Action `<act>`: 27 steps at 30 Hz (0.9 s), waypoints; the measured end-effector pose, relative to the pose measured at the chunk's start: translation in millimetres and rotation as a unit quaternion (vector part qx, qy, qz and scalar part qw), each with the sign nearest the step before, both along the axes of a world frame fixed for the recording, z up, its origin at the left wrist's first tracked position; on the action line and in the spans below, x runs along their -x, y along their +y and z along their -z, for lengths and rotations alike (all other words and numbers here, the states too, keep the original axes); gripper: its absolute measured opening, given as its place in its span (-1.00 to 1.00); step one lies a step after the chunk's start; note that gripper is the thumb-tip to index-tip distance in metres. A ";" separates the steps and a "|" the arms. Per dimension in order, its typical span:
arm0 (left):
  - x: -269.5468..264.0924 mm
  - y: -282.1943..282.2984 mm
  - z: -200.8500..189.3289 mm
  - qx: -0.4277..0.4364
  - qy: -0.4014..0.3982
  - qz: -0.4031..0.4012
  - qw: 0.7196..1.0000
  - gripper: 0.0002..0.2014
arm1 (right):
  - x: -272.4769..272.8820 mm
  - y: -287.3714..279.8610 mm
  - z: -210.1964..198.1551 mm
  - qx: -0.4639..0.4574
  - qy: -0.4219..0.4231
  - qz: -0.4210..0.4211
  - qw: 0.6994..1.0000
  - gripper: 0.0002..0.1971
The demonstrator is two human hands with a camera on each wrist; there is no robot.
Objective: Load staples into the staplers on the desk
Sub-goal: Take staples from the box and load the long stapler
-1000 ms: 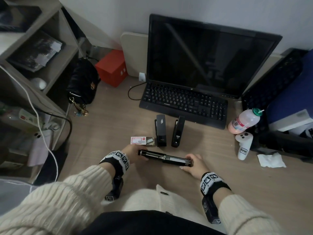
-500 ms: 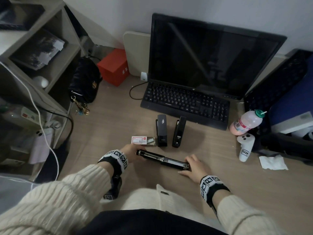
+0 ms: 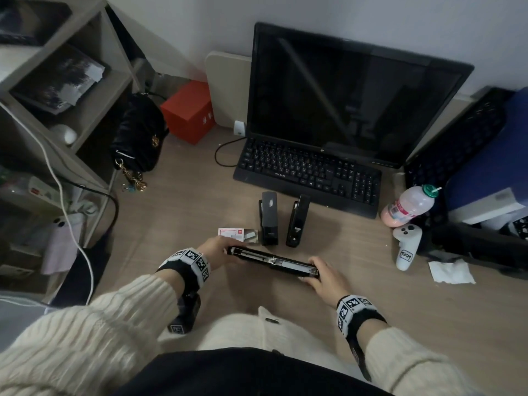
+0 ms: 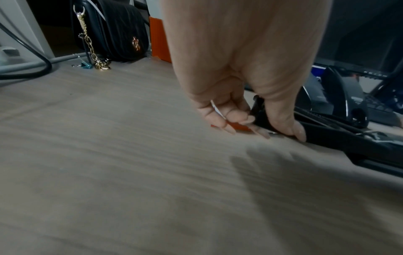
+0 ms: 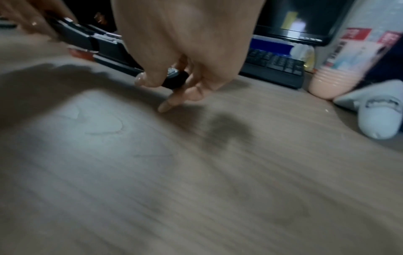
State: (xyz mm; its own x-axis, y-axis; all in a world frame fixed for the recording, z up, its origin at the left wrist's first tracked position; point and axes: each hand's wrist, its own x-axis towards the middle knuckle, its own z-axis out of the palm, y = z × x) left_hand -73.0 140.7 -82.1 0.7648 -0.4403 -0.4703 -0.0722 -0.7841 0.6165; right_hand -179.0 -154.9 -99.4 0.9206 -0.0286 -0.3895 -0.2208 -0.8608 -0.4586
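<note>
A black stapler (image 3: pixel 274 261), opened out flat with its metal staple channel facing up, lies crosswise on the wooden desk in front of me. My left hand (image 3: pixel 220 248) pinches its left end between thumb and fingers (image 4: pixel 298 132). My right hand (image 3: pixel 323 278) grips the right end (image 5: pixel 174 81). Two more black staplers (image 3: pixel 268 218) (image 3: pixel 297 221), both closed, stand side by side just behind it. Beside them on the left lies a small red-and-white staple box (image 3: pixel 237 235), partly slid open, just beyond my left fingers.
A black keyboard (image 3: pixel 308 172) and monitor (image 3: pixel 351 92) stand behind the staplers. A pink drink bottle (image 3: pixel 408 207), a white controller (image 3: pixel 407 247) and a crumpled tissue (image 3: pixel 451 271) lie on the right. A black handbag (image 3: pixel 140 132), a red box (image 3: pixel 188 112) and shelves (image 3: pixel 57 90) are on the left.
Half a second ago my right fingers lay spread at the stapler's right end; now they curl round it again. The left hand keeps its hold and the stapler has barely shifted.
</note>
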 end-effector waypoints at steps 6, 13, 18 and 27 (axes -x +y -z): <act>-5.2 7.9 -11.9 0.050 -0.049 0.031 0.997 -0.61 | 5.1 -5.3 -5.1 -0.121 -0.082 0.032 0.989 -0.62; -9.6 6.8 -30.2 0.013 -0.047 0.058 0.997 -0.58 | 3.6 -4.5 -9.2 -0.139 -0.104 0.048 0.984 -0.63; -10.9 0.6 -44.4 -0.010 -0.035 0.084 0.996 -0.57 | 6.6 -5.9 -11.6 -0.142 -0.111 0.056 0.982 -0.64; -11.9 -18.9 -60.9 -0.023 -0.084 0.131 0.987 -0.77 | 3.9 3.8 -15.8 -0.119 -0.132 0.070 0.982 -0.69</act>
State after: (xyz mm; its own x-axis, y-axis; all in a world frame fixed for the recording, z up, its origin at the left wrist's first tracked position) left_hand -61.0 121.8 -21.2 0.6966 -0.6144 -0.3705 -0.3751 -0.7521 0.5419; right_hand -182.9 -151.2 -83.6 0.9840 -0.0984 -0.1488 -0.1751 -0.6923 -0.7000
